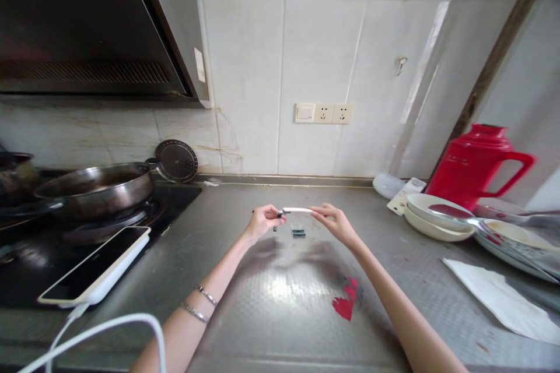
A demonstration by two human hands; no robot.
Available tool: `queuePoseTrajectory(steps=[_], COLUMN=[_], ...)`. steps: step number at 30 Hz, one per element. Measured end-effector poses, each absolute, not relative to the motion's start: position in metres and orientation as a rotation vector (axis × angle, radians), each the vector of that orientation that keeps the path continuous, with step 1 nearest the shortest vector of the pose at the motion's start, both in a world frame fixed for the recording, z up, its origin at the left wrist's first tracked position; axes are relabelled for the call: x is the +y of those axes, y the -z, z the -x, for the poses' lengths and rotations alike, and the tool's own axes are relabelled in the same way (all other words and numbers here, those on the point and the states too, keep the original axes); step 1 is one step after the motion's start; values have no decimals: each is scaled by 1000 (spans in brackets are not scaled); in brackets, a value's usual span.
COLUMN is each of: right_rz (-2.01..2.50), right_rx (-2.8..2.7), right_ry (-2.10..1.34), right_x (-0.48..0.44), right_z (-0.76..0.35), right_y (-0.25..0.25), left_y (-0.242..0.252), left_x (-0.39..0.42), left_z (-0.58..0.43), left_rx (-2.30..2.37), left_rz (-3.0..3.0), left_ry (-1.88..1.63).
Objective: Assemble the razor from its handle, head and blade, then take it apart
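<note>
Both my hands are stretched out over the steel counter [280,297]. My left hand [262,222] is closed in a pinch on the dark end of a thin white stick-like object [297,210], too small to identify. My right hand [332,220] pinches its other end, so the object runs level between the two hands. Just below it a small clear item with a dark base [298,229] stands on the counter; I cannot tell what it is.
A phone [94,267] on a white charging cable [100,326] lies at the stove's edge. A steel pan [96,186] sits on the stove. At right are stacked plates [437,215], a red thermos jug [476,166] and a white paper sheet [503,300]. Red scraps [345,300] lie on the counter.
</note>
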State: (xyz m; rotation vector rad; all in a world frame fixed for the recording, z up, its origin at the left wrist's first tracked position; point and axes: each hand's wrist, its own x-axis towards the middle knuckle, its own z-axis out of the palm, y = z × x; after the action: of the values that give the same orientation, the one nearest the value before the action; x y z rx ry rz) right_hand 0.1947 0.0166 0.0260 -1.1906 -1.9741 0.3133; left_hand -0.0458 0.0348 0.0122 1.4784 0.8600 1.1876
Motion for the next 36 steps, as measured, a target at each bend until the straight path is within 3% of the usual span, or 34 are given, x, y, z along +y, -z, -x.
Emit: queuePoseTrajectory(steps=[36], right_rz=[1147], right_rx=[-1883], right_ry=[-114], right_x=[12], right_z=[-190], right_y=[-30], left_y=[-19], left_x=[27], left_z=[40], left_rx=[784], left_rz=[-1508], left_ry=[-1178])
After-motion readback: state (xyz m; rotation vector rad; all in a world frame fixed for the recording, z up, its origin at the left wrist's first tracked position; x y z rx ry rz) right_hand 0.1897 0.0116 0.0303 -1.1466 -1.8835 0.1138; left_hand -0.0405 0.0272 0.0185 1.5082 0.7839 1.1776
